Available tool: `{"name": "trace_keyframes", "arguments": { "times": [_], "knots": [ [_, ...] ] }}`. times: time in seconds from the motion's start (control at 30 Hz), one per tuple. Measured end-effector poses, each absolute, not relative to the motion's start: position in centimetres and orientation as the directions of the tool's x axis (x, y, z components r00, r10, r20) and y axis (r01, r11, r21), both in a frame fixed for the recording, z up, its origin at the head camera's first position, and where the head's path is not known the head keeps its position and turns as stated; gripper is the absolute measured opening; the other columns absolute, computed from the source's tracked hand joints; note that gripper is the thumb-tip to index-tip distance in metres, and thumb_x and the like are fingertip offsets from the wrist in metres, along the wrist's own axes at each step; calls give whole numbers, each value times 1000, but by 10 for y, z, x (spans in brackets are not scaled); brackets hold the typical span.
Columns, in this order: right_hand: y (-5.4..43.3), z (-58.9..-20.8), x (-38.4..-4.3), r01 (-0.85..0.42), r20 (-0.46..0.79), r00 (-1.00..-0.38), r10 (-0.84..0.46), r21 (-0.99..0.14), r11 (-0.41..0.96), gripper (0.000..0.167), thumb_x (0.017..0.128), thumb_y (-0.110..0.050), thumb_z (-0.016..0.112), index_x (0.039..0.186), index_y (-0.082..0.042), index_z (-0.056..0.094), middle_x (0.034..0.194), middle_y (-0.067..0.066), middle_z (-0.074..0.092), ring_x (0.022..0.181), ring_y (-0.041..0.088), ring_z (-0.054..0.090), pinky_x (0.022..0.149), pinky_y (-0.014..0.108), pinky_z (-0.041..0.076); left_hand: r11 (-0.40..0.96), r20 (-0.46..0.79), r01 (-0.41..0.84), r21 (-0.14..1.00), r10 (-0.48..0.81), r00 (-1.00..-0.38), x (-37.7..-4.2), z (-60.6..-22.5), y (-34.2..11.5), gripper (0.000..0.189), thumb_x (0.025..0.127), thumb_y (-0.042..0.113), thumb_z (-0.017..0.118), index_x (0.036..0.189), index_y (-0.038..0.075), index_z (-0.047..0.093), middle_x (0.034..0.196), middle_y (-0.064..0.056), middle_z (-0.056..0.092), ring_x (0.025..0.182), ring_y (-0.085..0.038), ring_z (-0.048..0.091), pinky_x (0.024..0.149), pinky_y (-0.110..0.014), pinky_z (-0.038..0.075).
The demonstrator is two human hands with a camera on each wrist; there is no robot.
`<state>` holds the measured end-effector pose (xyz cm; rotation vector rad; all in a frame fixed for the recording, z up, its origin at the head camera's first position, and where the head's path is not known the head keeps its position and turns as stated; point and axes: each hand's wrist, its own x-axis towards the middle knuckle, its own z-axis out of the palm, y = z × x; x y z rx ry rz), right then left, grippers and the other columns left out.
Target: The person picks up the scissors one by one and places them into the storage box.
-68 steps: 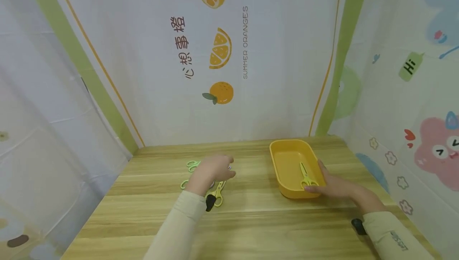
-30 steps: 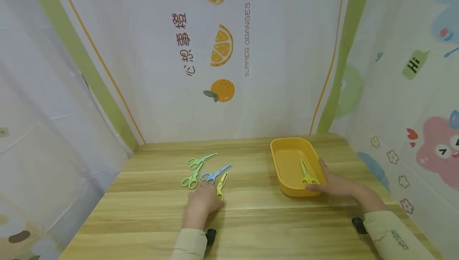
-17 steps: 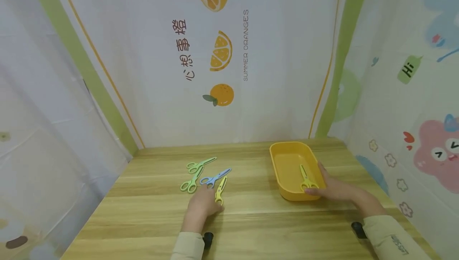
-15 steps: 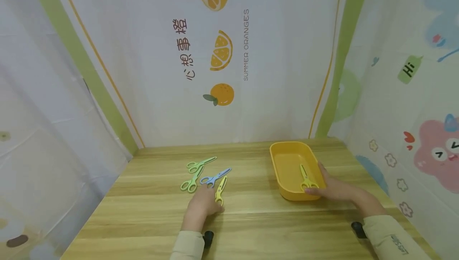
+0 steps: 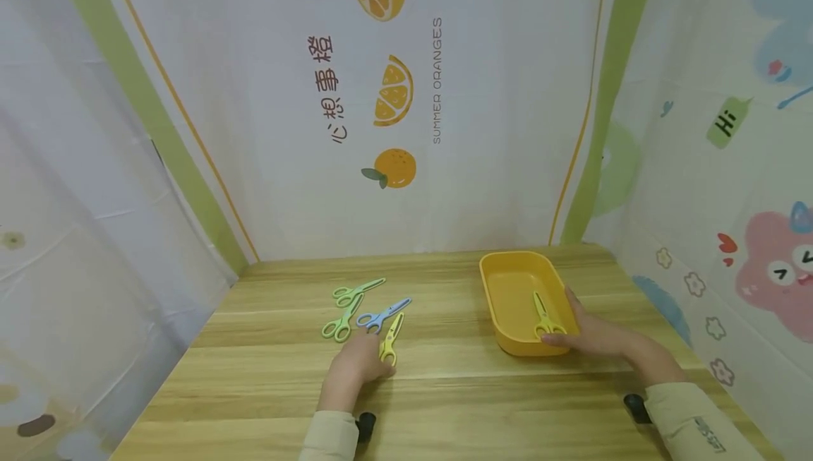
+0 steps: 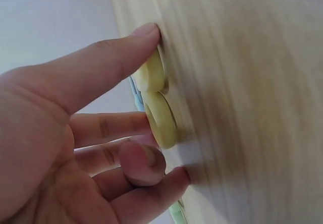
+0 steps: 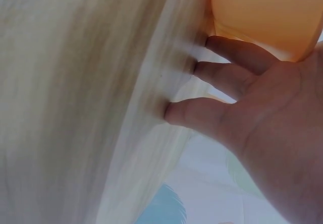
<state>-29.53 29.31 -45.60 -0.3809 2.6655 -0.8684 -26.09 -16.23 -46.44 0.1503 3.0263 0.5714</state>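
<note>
Yellow scissors [image 5: 392, 339] lie on the wooden worktop [image 5: 470, 404], left of its middle, with blades toward the far edge and slightly to the right and handles toward the near edge. The left hand [image 5: 357, 362] pinches them by the handle loops: in its wrist view the thumb presses against one loop and fingers meet the other, while another fingertip touches the wood. Just beyond that hand lie blue scissors [image 5: 384, 315], tilted toward the far right corner; the hand partly hides their handles. Nearer the left edge are two green pairs: the lower green scissors [image 5: 343, 318], and the upper green scissors [image 5: 358, 291], closest to the far edge. Whether those two touch, I cannot tell.

Toward the far right corner stands a yellow tray [image 5: 510, 286], with a second yellow pair [image 5: 540, 311] inside, near its close right corner. The right hand [image 5: 595, 334] holds that corner, thumb over the rim; three fingers are spread and fairly straight, their tips on the worktop.

Both arms wear beige sleeves [image 5: 695, 422], with a small black device [image 5: 366, 427] beneath each wrist. Past the far edge hangs a white curtain [image 5: 502, 115] printed with oranges; cartoon-patterned cloth [image 5: 686, 186] borders the right edge.
</note>
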Motion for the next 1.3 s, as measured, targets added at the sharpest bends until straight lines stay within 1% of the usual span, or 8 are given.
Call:
{"name": "trace_keyframes", "arguments": {
  "times": [0.2,0.33,0.43,0.7,0.8,0.93,1.13,1.3],
  "knots": [
    [293,-456,-295,-160,-205,-917,-342,-597,786,133,96,-61,69,160,10,-22,161,53,11,150,67,29,116,75,35,923,6,80,377,84,-996,-286,-509,-176,40,72,34,94,86,6,71,151,-33,56,128,-43,64,105,-60,54],
    [293,-456,-295,-162,-200,-919,-340,-595,787,132,96,-60,70,161,10,-21,162,53,11,150,67,28,116,75,35,909,-27,73,410,93,-995,-289,-516,-179,51,73,35,96,100,-2,73,158,-36,46,138,-54,55,110,-66,48],
    [293,-457,-295,-164,-195,-919,-341,-599,784,132,96,-60,70,161,10,-21,161,53,12,149,67,29,116,75,35,912,-56,63,406,94,-994,-288,-516,-179,54,74,37,97,100,-3,72,160,-39,41,137,-56,55,107,-67,50],
    [294,-457,-294,-173,-188,-916,-354,-610,773,131,97,-58,70,160,9,-23,161,53,14,148,66,32,115,75,36,905,-35,33,424,52,-998,-280,-505,-177,47,73,38,97,90,2,71,154,-36,49,116,-40,67,98,-58,57],
    [294,-457,-294,-159,-201,-915,-350,-616,771,132,97,-59,69,160,8,-24,162,52,10,150,67,29,115,76,35,898,-35,34,438,55,-998,-268,-486,-172,43,74,32,96,87,1,69,146,-36,55,94,-31,65,81,-48,57],
    [294,-457,-294,-139,-218,-916,-336,-614,777,132,96,-61,69,161,8,-24,163,51,8,151,66,27,117,76,33,881,-14,75,466,93,-996,-254,-464,-166,39,74,25,94,77,2,62,118,-29,63,74,-24,53,62,-37,46],
    [293,-457,-293,-142,-220,-918,-328,-591,794,132,96,-62,69,161,9,-22,161,52,13,149,67,29,116,75,35,871,49,164,463,159,-986,-252,-461,-161,38,73,26,88,68,15,52,73,-2,51,63,-16,45,54,-30,37],
    [294,-458,-295,-145,-220,-918,-329,-586,797,132,96,-63,68,161,9,-22,162,52,9,150,67,27,116,76,34,893,85,165,418,142,-986,-255,-453,-152,38,72,35,84,66,18,50,64,5,44,58,-14,42,50,-31,34]
  ]
}}
